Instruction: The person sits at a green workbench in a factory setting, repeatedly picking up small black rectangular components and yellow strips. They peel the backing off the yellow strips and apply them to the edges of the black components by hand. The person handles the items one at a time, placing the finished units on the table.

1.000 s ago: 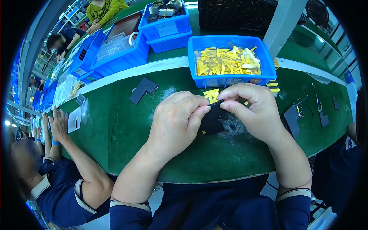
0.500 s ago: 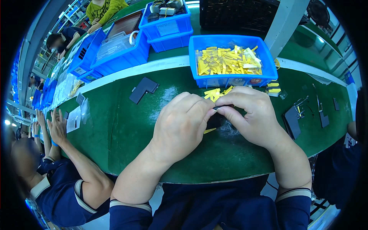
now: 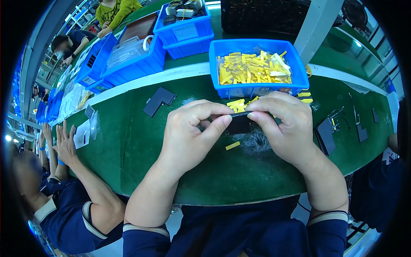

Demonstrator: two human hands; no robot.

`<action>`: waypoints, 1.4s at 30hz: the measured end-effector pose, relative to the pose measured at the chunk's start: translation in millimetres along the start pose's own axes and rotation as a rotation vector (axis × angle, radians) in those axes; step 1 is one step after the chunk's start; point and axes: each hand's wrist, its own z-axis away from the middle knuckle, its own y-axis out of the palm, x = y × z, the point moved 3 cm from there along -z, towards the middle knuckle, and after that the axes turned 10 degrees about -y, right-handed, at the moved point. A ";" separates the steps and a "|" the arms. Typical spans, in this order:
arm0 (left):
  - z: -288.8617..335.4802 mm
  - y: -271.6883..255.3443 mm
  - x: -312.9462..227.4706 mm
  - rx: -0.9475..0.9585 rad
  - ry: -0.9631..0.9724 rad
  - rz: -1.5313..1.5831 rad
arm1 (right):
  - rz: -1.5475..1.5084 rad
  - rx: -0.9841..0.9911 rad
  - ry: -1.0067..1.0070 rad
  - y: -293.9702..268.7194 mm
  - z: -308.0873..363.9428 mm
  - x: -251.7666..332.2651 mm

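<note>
Between my two hands, a flat black part (image 3: 239, 124) stands on edge above the green table. My left hand (image 3: 188, 132) pinches its left top edge between thumb and forefinger. My right hand (image 3: 286, 126) grips the right end of the same edge in the same way. Its exact kind cannot be made out. Just below it, a single yellow strip (image 3: 233, 146) lies on the table. Behind my fingers is a small pile of yellow strips (image 3: 236, 105), partly hidden by my right hand.
A blue bin (image 3: 215, 68) full of yellow strips stands beyond my hands. An L-shaped black part (image 3: 159, 102) lies to the left, more black parts (image 3: 326, 140) to the right. Blue crates (image 3: 158, 55) line the back left. A co-worker's hand (image 3: 65, 143) is at far left.
My left hand has shifted left and its fingers have opened out from a bunched grip into a pinch. More of the black part and the whole yellow strip now show.
</note>
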 end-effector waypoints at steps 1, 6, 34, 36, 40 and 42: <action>-0.5 0.4 0.8 -0.004 0.014 -0.004 | -0.006 -0.005 0.009 0.2 0.1 -0.6; -0.1 1.6 -1.7 -0.052 0.052 -0.051 | -0.047 -0.003 0.064 1.1 0.7 -0.9; 4.3 9.0 -8.1 -0.227 0.311 -0.317 | -0.016 0.064 0.110 10.1 5.7 0.2; 3.6 6.5 -6.3 -0.257 0.338 -0.399 | -0.034 0.054 0.158 8.9 4.5 0.3; 4.6 7.1 -6.2 -0.234 0.324 -0.413 | -0.049 0.075 0.190 11.3 7.4 -3.3; 4.6 7.8 -6.0 -0.199 0.322 -0.412 | -0.037 0.078 0.190 12.0 7.7 -3.3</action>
